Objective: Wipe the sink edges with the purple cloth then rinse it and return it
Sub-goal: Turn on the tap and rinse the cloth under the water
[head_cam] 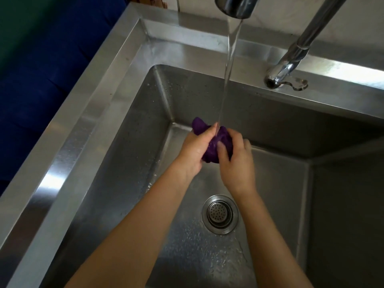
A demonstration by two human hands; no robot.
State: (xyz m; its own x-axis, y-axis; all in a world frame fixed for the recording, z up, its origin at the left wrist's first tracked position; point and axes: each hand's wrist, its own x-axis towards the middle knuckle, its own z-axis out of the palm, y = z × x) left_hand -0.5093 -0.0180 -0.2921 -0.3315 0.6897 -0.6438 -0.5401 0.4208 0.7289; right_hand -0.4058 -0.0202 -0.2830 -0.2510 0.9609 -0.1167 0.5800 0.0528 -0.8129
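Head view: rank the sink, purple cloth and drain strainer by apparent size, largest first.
1. sink
2. drain strainer and purple cloth look alike; the left hand and right hand cover part of the cloth, so I leave them unranked.

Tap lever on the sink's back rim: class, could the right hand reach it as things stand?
Probably yes. Nothing stands between the right hand and the tap lever. But the hand grips the purple cloth, so it would have to let go first.
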